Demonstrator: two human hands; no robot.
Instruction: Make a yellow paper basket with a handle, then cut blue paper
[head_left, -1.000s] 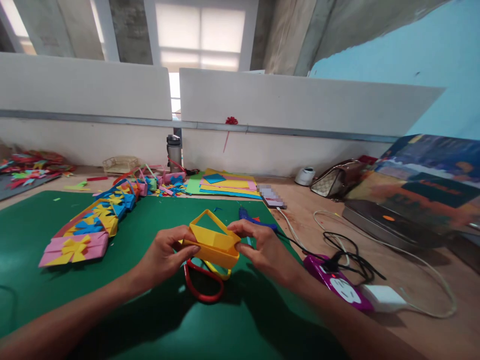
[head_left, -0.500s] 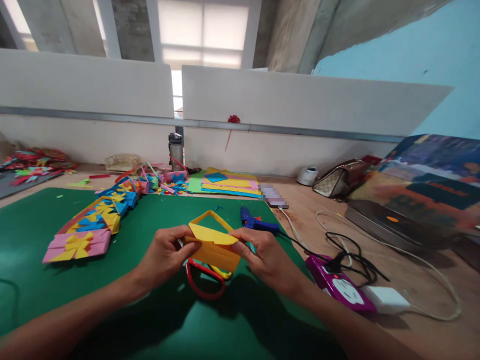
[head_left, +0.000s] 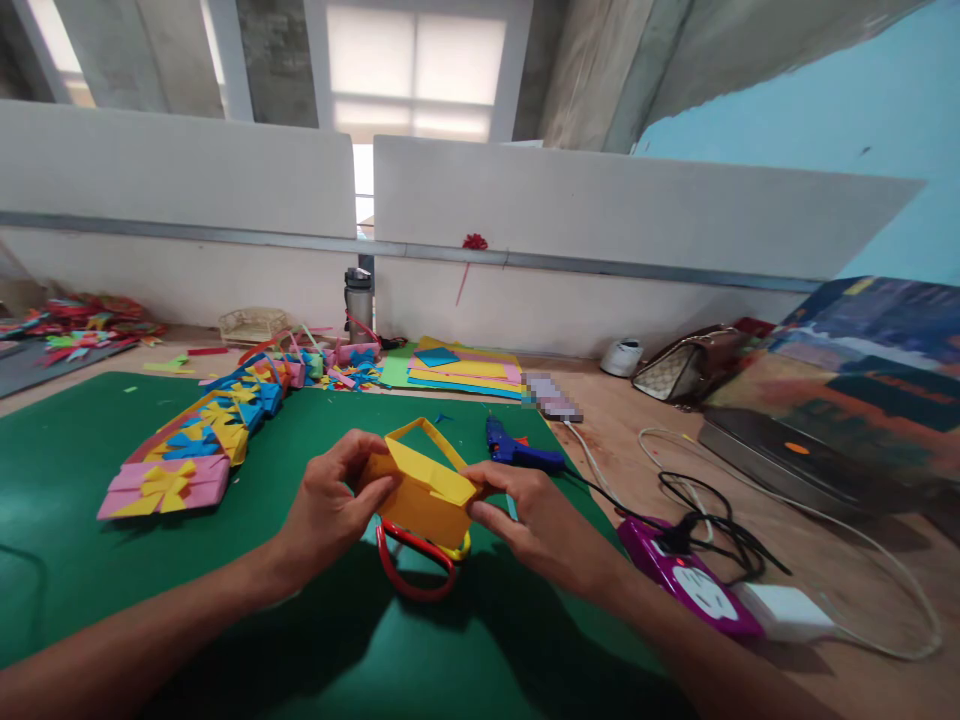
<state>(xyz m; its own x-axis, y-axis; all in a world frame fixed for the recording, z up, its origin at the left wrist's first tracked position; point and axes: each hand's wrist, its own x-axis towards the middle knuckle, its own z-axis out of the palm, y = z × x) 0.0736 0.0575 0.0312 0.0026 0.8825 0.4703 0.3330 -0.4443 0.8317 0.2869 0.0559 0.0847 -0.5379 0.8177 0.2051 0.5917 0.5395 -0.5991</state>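
Observation:
Between my two hands is a small yellow paper bag (head_left: 424,500) with a folded flap and a paper-strip handle standing up behind it. My left hand (head_left: 337,500) grips its left end, thumb on the front. At the right end, the fingers and thumb of my right hand (head_left: 521,510) pinch the corner near the flap. Below the bag, scissors with red and yellow handles (head_left: 416,575) lie on the green mat (head_left: 300,640); their blades are hidden. A blue glue gun (head_left: 521,450) rests beyond my right hand.
Pink, yellow and blue paper bags with bows (head_left: 165,488) stand in a row at left. Coloured paper sheets (head_left: 465,370), a phone (head_left: 551,397) and a steel bottle (head_left: 358,305) are at the back. A purple power strip (head_left: 686,580) with tangled cables lies at right.
The yellow bag has tipped so more of its front and flap shows, and the flap sits lower against the front. Both hands keep their hold; the whole view has shifted slightly.

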